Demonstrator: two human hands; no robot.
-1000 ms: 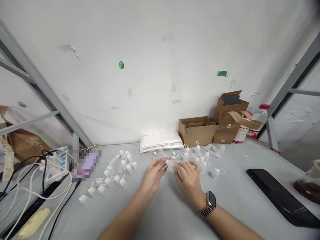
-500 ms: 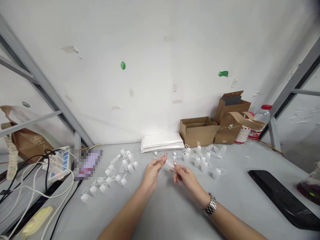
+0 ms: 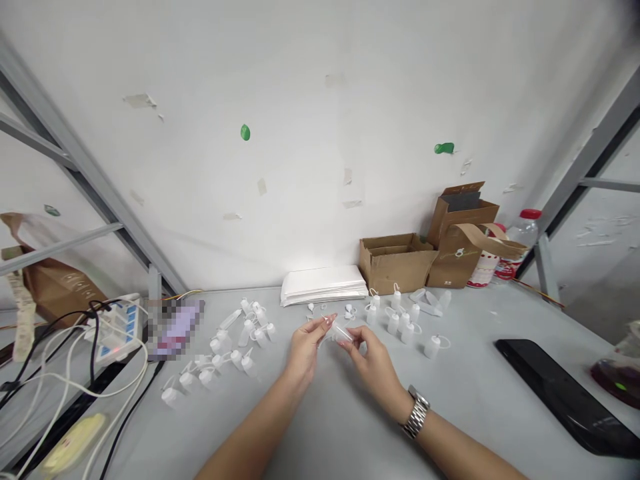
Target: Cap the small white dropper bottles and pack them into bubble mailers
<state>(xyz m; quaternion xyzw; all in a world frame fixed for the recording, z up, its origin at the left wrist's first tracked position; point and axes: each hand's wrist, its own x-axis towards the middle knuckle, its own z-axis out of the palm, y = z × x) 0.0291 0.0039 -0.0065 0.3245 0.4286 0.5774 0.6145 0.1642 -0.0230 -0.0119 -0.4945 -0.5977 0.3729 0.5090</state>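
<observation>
You had a clear bottle [image 3: 343, 333] between your hands, above the worktop [image 3: 330, 427] and midway between the left and right groups. The fingers of your left hand [image 3: 305, 348] pinched one end of it; those of your right hand [image 3: 371, 359] were closed around its body. A thin loop [image 3: 323, 341] showed beside your left fingers, but whether a cap was seated under them could not be told.

Much of the work looked done: the left bottles [image 3: 205, 378] lay spread in a loose crowd, most with tops on, and the right bottles [image 3: 393, 323] stood with tops and loops, one odd bottle [image 3: 432, 347] set apart from them. Some seemed left to do: a few loose caps [image 3: 349, 310] sat on the worktop in front of the paper stack [image 3: 323, 285], and several bare bottles [image 3: 430, 306] lay near the box [image 3: 397, 272], with no tops that could be made out
</observation>
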